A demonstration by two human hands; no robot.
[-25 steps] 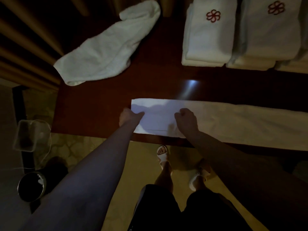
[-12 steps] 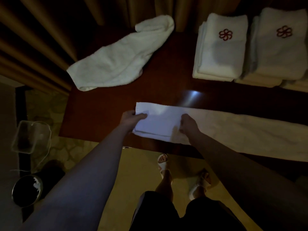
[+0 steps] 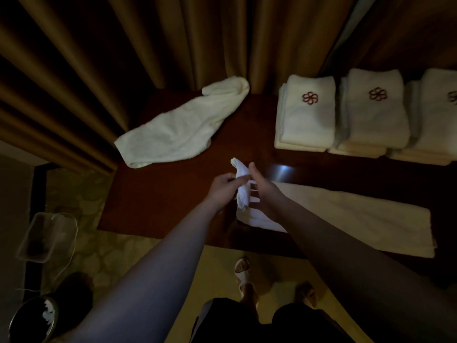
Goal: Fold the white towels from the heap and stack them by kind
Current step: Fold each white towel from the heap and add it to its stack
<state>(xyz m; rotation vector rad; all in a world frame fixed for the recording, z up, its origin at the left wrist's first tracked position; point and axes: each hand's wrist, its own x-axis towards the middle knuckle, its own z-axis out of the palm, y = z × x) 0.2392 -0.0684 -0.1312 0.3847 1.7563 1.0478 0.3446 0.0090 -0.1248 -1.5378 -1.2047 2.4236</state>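
With 3 folded stacks (image 3: 306,112) along the tabletop's (image 3: 158,206) far edge and 1 loose towel (image 3: 178,129) at its far-left corner, left hand (image 3: 223,185) and right hand (image 3: 262,185) pinch the long towel's (image 3: 346,214) raised end by the near edge, mid-fold.

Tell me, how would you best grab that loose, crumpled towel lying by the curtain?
Probably by the flat near end of the crumpled towel, which points toward the table's front-left corner. Come from the left front, pinching the two corners there. The far end is bunched into a thick roll against the curtain, so its edges are hard to find.
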